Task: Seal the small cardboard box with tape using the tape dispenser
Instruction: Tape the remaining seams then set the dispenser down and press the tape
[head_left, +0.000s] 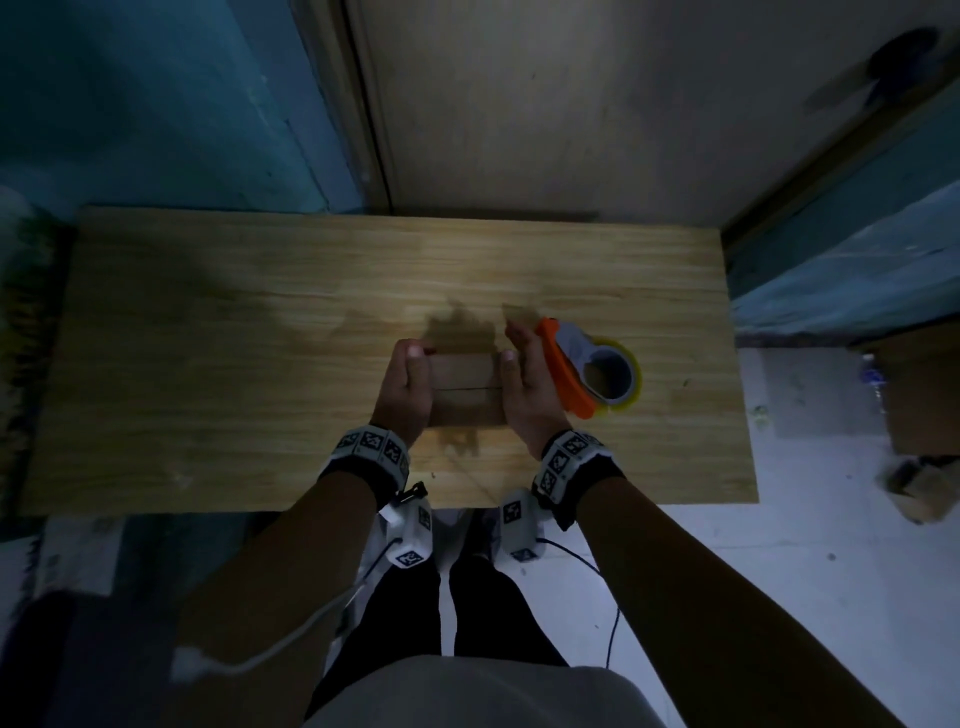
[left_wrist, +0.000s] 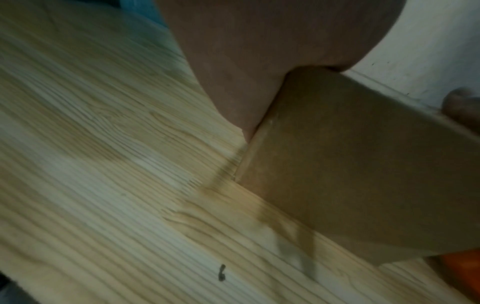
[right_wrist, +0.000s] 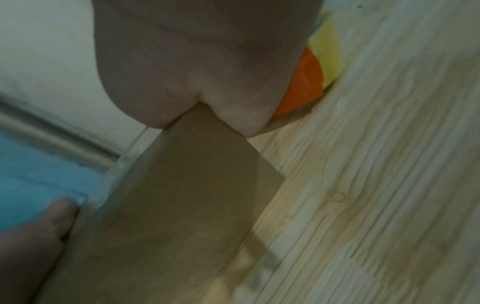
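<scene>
A small brown cardboard box (head_left: 465, 387) sits on the wooden table (head_left: 234, 364), its top flaps down with a seam across the middle. My left hand (head_left: 408, 366) grips its left end, thumb on top. My right hand (head_left: 519, 358) holds the right end the same way, thumb on the lid. The left wrist view has the box (left_wrist: 363, 164) under my palm. In the right wrist view the box (right_wrist: 182, 195) runs away from my palm. The orange tape dispenser (head_left: 576, 364) with its yellowish roll lies just right of my right hand, untouched.
The table's near edge (head_left: 415, 506) lies just behind my wrists. A door and blue wall stand behind the table. A cardboard carton (head_left: 919, 395) sits on the floor at the right. Cables hang from my wrists by my legs.
</scene>
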